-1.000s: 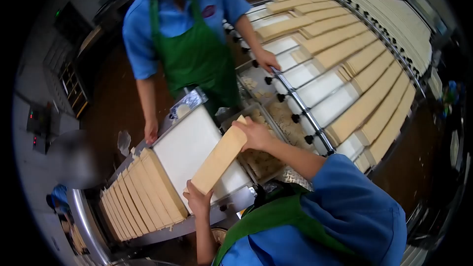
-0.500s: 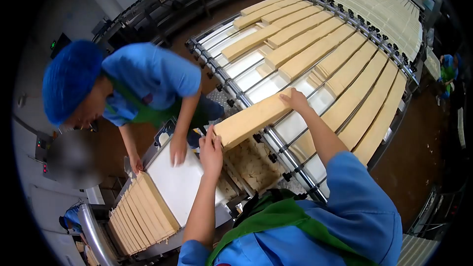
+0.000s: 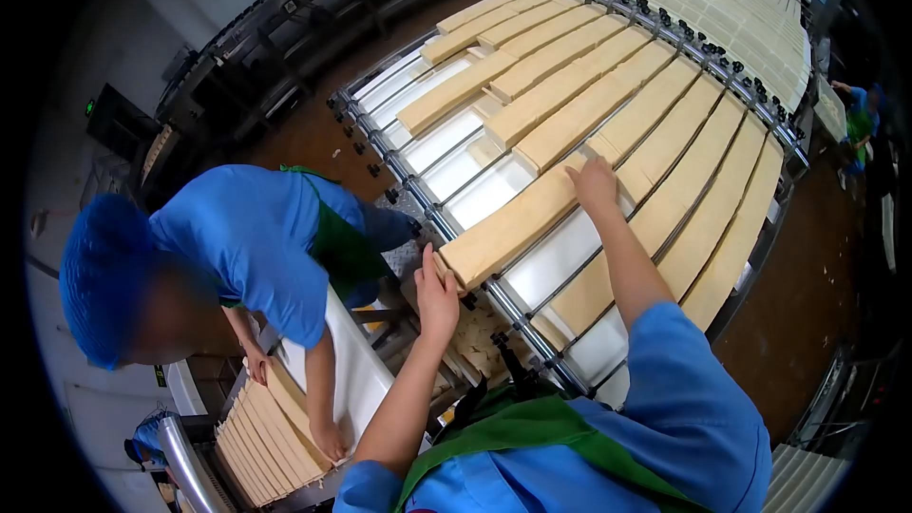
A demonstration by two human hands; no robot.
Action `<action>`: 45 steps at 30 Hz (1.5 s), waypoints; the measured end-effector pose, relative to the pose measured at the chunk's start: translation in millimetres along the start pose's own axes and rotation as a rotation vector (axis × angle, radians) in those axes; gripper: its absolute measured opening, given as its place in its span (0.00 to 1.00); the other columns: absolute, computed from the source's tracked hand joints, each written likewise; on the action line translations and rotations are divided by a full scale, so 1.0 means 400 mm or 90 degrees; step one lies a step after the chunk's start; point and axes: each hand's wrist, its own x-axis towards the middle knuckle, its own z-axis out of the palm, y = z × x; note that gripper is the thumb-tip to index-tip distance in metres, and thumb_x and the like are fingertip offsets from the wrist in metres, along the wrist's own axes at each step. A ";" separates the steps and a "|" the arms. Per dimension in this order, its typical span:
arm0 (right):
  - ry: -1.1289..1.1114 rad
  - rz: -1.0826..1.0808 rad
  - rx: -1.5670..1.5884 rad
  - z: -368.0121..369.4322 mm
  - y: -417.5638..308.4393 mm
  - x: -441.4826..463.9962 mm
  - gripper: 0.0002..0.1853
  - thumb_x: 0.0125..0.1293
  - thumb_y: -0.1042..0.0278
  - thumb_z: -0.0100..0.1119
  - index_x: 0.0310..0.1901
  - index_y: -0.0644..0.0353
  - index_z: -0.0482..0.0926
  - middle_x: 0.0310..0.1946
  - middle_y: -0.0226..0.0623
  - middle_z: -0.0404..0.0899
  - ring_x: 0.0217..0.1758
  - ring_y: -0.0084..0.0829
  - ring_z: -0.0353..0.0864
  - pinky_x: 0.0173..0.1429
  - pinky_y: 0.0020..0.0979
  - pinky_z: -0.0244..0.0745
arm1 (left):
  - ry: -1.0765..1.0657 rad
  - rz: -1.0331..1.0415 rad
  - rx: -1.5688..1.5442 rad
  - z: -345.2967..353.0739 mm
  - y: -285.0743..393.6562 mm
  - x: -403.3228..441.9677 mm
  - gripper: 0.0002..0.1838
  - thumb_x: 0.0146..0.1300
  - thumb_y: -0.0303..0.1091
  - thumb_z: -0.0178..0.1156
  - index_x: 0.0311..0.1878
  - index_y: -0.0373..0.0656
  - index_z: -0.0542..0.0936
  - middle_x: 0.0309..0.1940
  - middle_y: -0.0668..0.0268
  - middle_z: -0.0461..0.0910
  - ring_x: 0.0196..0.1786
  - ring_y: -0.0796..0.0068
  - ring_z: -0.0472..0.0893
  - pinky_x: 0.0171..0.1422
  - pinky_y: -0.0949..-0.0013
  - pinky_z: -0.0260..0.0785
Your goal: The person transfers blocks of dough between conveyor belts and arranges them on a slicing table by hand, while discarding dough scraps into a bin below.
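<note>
Between my two hands is a long, pale-yellow slab (image 3: 518, 223), kind unclear, lying slantwise over the near edge of the wide white conveyor (image 3: 546, 261). My left hand (image 3: 437, 296) holds its near end, fingers pressed against the end face. Bent over its far end is my right hand (image 3: 596, 185), the fingers gripping the top and side. Similar slabs (image 3: 665, 166) lie in lengthwise lanes beside it, split by thin metal rods. A steel bar (image 3: 494, 290) with black knobs runs under the near end of the held slab.
At left, a co-worker (image 3: 256, 237) in a blue cap leans over a lower belt, both hands on a row of upright slabs (image 3: 271, 437). A bin of yellowish scraps (image 3: 484, 337) sits below the conveyor. White ribbed sheets (image 3: 712, 0) lie beyond the rear bar.
The held slab has moved up and right, farther onto the conveyor, with both my hands on it. The co-worker has bent lower, and their nearer hand has reached the upright slabs.
</note>
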 end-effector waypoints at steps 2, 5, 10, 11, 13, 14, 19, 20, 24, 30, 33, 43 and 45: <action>0.107 -0.047 -0.003 -0.039 0.002 -0.044 0.40 0.67 0.36 0.43 0.64 0.68 0.63 0.72 0.50 0.50 0.76 0.44 0.44 0.75 0.46 0.42 | 0.000 0.034 -0.038 0.022 0.020 0.016 0.32 0.63 0.22 0.49 0.71 0.45 0.56 0.52 0.45 0.69 0.51 0.45 0.75 0.56 0.56 0.68; 0.296 0.007 -0.117 0.070 0.071 0.025 0.43 0.64 0.34 0.44 0.70 0.63 0.56 0.73 0.45 0.49 0.78 0.45 0.37 0.75 0.55 0.36 | -0.066 -0.078 -0.169 0.059 0.071 0.025 0.34 0.61 0.18 0.49 0.71 0.45 0.56 0.45 0.38 0.76 0.49 0.44 0.79 0.53 0.60 0.70; 0.221 -0.035 -0.101 0.040 0.000 0.006 0.42 0.66 0.38 0.45 0.69 0.68 0.55 0.73 0.47 0.48 0.77 0.51 0.40 0.73 0.59 0.38 | -0.041 -0.101 -0.212 0.091 0.041 0.040 0.34 0.60 0.18 0.50 0.71 0.46 0.57 0.39 0.41 0.79 0.39 0.50 0.83 0.42 0.61 0.73; 0.273 -0.145 -0.043 0.084 -0.031 -0.008 0.41 0.66 0.41 0.47 0.68 0.69 0.56 0.72 0.50 0.49 0.76 0.53 0.41 0.73 0.59 0.39 | -0.016 -0.109 -0.207 0.098 0.039 0.043 0.34 0.60 0.18 0.50 0.71 0.46 0.57 0.39 0.41 0.79 0.39 0.50 0.83 0.42 0.61 0.73; 0.254 -0.340 0.093 0.186 -0.123 -0.104 0.39 0.65 0.47 0.52 0.67 0.71 0.58 0.71 0.55 0.50 0.75 0.56 0.43 0.73 0.58 0.40 | -0.016 -0.085 -0.245 0.092 0.040 0.035 0.34 0.60 0.18 0.49 0.71 0.45 0.57 0.36 0.47 0.80 0.32 0.61 0.83 0.40 0.64 0.74; 0.191 -0.415 0.161 0.207 -0.178 -0.181 0.38 0.64 0.50 0.54 0.66 0.71 0.58 0.70 0.57 0.51 0.75 0.57 0.44 0.73 0.58 0.40 | -0.034 -0.116 -0.260 0.085 0.036 0.032 0.34 0.60 0.18 0.49 0.71 0.45 0.57 0.37 0.49 0.80 0.33 0.64 0.83 0.39 0.65 0.75; 0.184 -0.463 0.031 0.236 -0.269 -0.315 0.34 0.61 0.60 0.55 0.67 0.67 0.59 0.70 0.56 0.51 0.74 0.56 0.45 0.74 0.57 0.38 | -0.021 -0.150 -0.490 0.070 -0.004 0.021 0.35 0.62 0.17 0.49 0.73 0.46 0.54 0.42 0.55 0.77 0.41 0.75 0.77 0.47 0.72 0.72; 0.184 -0.485 0.031 0.240 -0.270 -0.320 0.34 0.61 0.60 0.55 0.67 0.67 0.59 0.70 0.56 0.51 0.74 0.56 0.45 0.74 0.57 0.38 | -0.014 -0.151 -0.427 0.059 -0.024 0.007 0.35 0.62 0.18 0.49 0.73 0.46 0.54 0.43 0.55 0.77 0.40 0.75 0.77 0.48 0.71 0.72; 0.225 -0.505 -0.018 0.267 -0.277 -0.326 0.33 0.61 0.62 0.56 0.66 0.65 0.60 0.70 0.55 0.50 0.74 0.56 0.46 0.74 0.57 0.37 | 0.024 -0.119 -0.217 -0.037 -0.063 -0.101 0.33 0.65 0.31 0.53 0.72 0.44 0.54 0.54 0.47 0.73 0.53 0.48 0.75 0.57 0.61 0.67; 0.197 -0.505 0.008 0.259 -0.278 -0.349 0.32 0.61 0.64 0.58 0.65 0.65 0.61 0.71 0.55 0.50 0.74 0.57 0.44 0.75 0.55 0.38 | 0.178 -0.163 0.010 -0.197 -0.302 -0.391 0.24 0.62 0.37 0.59 0.60 0.40 0.70 0.52 0.49 0.73 0.55 0.49 0.74 0.59 0.55 0.67; 0.167 -0.573 0.015 0.263 -0.317 -0.436 0.32 0.59 0.68 0.61 0.64 0.67 0.62 0.70 0.54 0.50 0.75 0.57 0.43 0.75 0.52 0.41 | 0.387 -0.318 0.036 -0.269 -0.509 -0.588 0.20 0.56 0.31 0.61 0.53 0.41 0.75 0.38 0.54 0.74 0.42 0.53 0.75 0.48 0.54 0.68; -0.204 -0.856 0.016 0.507 -0.799 -0.744 0.33 0.56 0.68 0.65 0.63 0.66 0.64 0.72 0.51 0.50 0.76 0.52 0.43 0.75 0.43 0.48 | 0.610 -0.706 0.077 -0.514 -0.814 -0.934 0.41 0.47 0.31 0.70 0.64 0.35 0.62 0.43 0.45 0.71 0.47 0.45 0.73 0.54 0.55 0.66; -0.248 -0.948 0.034 0.587 -0.908 -0.780 0.32 0.57 0.67 0.65 0.62 0.67 0.65 0.71 0.51 0.51 0.76 0.53 0.43 0.74 0.42 0.49 | 0.622 -0.691 0.044 -0.535 -0.853 -0.918 0.43 0.45 0.31 0.72 0.64 0.33 0.61 0.46 0.44 0.72 0.49 0.45 0.73 0.56 0.56 0.66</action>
